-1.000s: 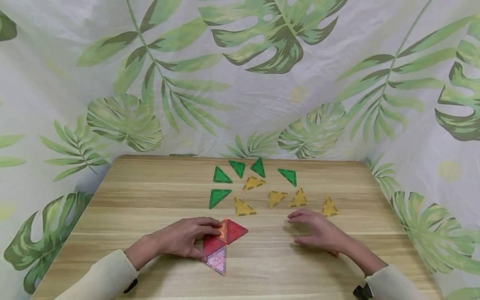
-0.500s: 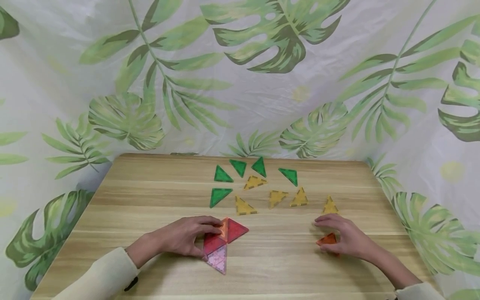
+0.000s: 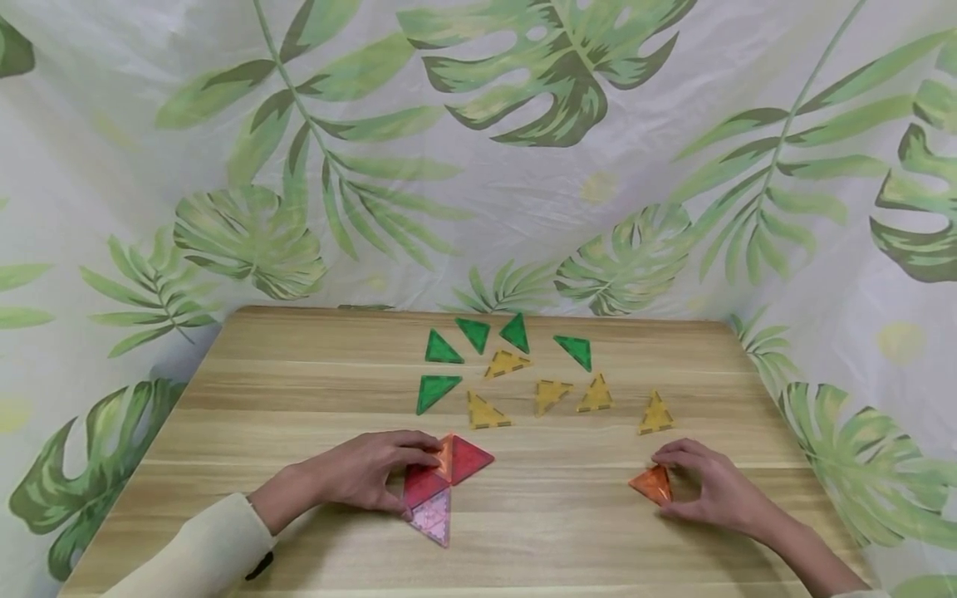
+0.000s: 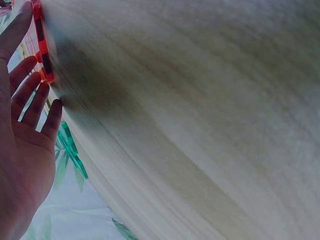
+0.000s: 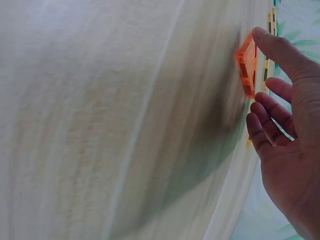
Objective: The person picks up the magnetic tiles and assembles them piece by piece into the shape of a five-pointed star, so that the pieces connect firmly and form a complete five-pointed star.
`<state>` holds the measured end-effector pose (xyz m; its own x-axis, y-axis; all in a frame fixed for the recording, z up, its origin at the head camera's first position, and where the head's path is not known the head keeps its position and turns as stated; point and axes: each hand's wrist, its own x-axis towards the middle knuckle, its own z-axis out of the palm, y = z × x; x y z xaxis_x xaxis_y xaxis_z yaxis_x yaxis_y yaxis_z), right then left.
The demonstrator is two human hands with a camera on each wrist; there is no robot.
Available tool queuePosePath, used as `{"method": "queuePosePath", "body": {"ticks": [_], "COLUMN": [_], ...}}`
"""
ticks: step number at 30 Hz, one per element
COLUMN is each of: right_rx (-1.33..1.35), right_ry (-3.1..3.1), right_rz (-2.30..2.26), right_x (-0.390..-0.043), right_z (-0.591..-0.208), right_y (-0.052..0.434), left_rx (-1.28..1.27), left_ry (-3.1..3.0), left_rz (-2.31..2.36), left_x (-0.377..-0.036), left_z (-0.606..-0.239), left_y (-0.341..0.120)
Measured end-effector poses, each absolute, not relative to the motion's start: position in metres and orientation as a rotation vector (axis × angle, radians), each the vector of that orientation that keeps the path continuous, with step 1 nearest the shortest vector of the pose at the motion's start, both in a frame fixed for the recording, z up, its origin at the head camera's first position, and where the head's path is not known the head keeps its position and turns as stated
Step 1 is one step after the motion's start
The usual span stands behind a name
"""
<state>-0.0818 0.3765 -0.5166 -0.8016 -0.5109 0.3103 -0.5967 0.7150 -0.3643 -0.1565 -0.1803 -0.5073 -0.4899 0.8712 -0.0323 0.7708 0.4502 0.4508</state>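
Note:
My left hand (image 3: 366,469) lies on a cluster of flat triangular magnetic tiles. Its fingertips touch an orange tile (image 3: 447,462), while the thumb reaches the corner of a pale pink tile (image 3: 435,517). One red tile (image 3: 473,458) forms the cluster's right point; a second red tile (image 3: 422,488) shows partly from under the fingers. Over on the right, my right hand (image 3: 710,488) pinches a loose orange triangular tile (image 3: 649,483) between thumb and index finger. In the right wrist view the thumb is at this tile's upper corner and the other fingers are bent loosely.
Several yellow triangular tiles (image 3: 553,395) lie across the table's middle, one yellow tile (image 3: 656,413) just beyond my right hand. Behind them are several green triangular tiles (image 3: 444,349). A leaf-patterned cloth (image 3: 516,199) hangs along the wooden table's (image 3: 299,365) back edge.
My right hand has moved right, away from the middle of the table, and its thumb and index finger have taken hold of the loose orange tile. The left hand stays on the cluster.

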Motion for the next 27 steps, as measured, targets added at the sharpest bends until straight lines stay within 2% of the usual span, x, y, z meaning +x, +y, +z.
{"method": "queuePosePath", "body": {"ticks": [14,27], "right_rx": [0.882,1.014], "right_ry": [-2.746,-2.682], "right_rz": [0.739,0.79], "right_x": [-0.077,-0.087], "right_z": [-0.524,-0.519], "right_y": [0.382,0.363], "left_rx": [1.415,1.43], "left_ry": [2.453,2.452], "left_rz": [0.537,0.552], "left_x": [-0.156,-0.157], "left_z": [-0.507,-0.508], "left_y": [-0.181,-0.182]}}
